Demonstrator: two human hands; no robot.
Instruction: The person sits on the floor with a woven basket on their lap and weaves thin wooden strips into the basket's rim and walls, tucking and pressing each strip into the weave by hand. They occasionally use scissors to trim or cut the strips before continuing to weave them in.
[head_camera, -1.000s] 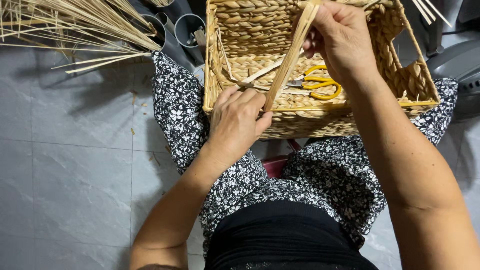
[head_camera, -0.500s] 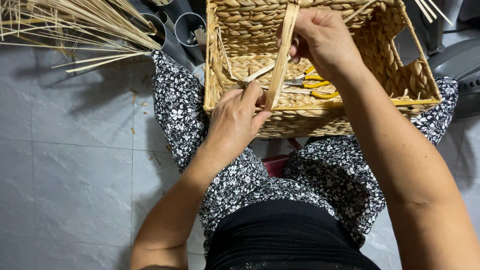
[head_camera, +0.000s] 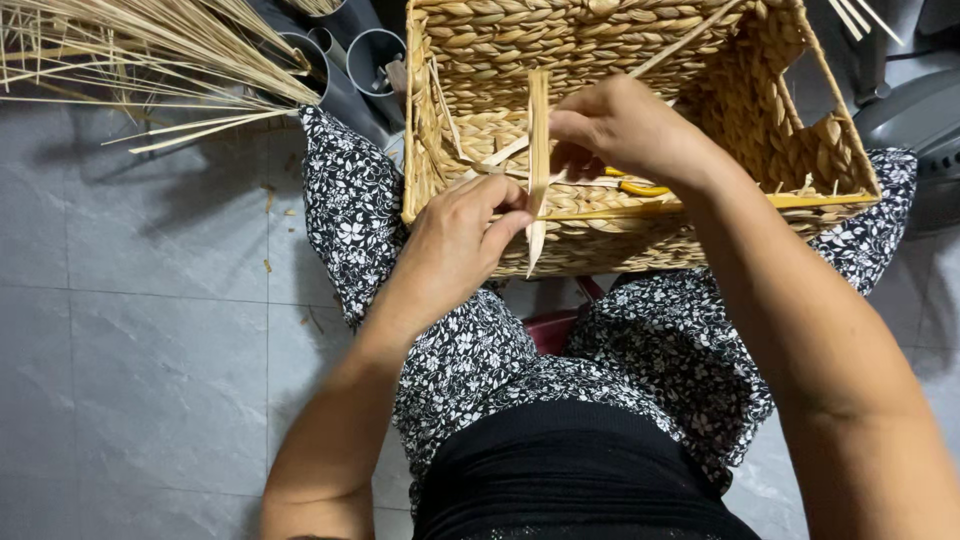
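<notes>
Pinching a flat straw strip (head_camera: 538, 160) at the woven basket (head_camera: 800, 130) near rim: left hand (head_camera: 462, 240) clamped low, right hand (head_camera: 625, 130) at 1 o'clock gripping it; basket on lap.

The woven basket (head_camera: 780, 130) rests on the person's lap, scissors (head_camera: 640, 187) inside it, straw bundle (head_camera: 130, 60) lying left of it

One woven basket (head_camera: 640, 130) rested on the person's lap. Two hands were at its near rim: the left hand (head_camera: 455, 245) and the right hand (head_camera: 625, 130). One flat strip (head_camera: 538, 160) stood upright between them. One pair of yellow-handled scissors (head_camera: 640, 187) lay inside the basket. One bundle of reeds (head_camera: 150, 50) lay on the floor. At least two grey tubes (head_camera: 375, 55) stood beside it.
</notes>
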